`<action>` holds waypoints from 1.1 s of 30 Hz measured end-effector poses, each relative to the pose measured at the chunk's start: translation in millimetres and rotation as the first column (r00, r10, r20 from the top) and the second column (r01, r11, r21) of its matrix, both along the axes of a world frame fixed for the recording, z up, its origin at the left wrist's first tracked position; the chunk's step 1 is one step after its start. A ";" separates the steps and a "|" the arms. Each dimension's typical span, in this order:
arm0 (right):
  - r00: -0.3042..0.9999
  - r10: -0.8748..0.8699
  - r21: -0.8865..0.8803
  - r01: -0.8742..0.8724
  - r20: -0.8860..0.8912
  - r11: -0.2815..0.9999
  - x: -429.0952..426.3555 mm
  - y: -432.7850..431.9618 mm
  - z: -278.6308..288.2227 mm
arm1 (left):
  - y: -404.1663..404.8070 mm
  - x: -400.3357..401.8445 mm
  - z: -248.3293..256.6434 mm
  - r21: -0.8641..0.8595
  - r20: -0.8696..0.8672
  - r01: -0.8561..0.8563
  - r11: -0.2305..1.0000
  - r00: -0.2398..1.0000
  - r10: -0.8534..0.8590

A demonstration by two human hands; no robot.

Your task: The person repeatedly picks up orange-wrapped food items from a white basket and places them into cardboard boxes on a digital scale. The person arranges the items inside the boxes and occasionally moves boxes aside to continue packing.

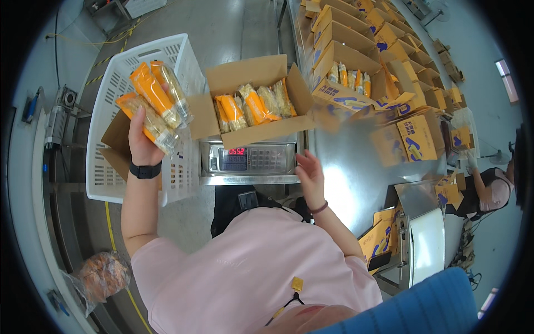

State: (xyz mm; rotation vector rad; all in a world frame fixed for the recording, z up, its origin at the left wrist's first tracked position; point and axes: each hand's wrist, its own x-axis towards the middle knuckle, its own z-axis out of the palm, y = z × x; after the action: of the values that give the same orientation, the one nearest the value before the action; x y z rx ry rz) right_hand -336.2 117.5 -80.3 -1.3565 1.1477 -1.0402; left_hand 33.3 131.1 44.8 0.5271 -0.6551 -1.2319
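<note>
My left hand, with a black watch at the wrist, grips three clear-and-orange plastic packets that look like corn cobs. It holds them above a white plastic basket with a cardboard piece inside. An open cardboard box sits on a metal bench scale, its flaps spread. Several similar packets stand in a row in the box. The scale's red display is lit. My right hand is empty, fingers apart, just right of the scale's front corner.
On the steel table at right stand rows of open printed boxes, the nearest holding packets. A conveyor and flat cartons lie lower right. A co-worker is at far right. A plastic-wrapped bundle lies lower left.
</note>
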 end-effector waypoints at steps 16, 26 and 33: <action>0.616 -0.230 0.564 -0.426 0.753 0.707 87.6 -76.2 11.0 | -74.7 -78.5 -0.9 0.445 -0.055 0.218 0.869 0.975 -0.216; 0.647 -0.149 0.393 -0.250 0.747 0.885 74.9 -39.8 20.8 | -120.3 -132.1 -32.7 0.691 0.021 0.378 0.617 0.842 -0.540; 0.593 -0.114 0.363 -0.321 0.797 0.875 47.5 -61.6 27.9 | -108.2 -140.4 -18.7 0.558 0.059 0.377 0.739 0.871 -0.489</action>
State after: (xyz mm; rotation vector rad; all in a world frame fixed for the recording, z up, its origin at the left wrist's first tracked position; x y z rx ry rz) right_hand -288.7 55.9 -52.4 -0.4148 0.5343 -1.0163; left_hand -107.1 22.8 26.2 1.0169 -0.6222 -1.8484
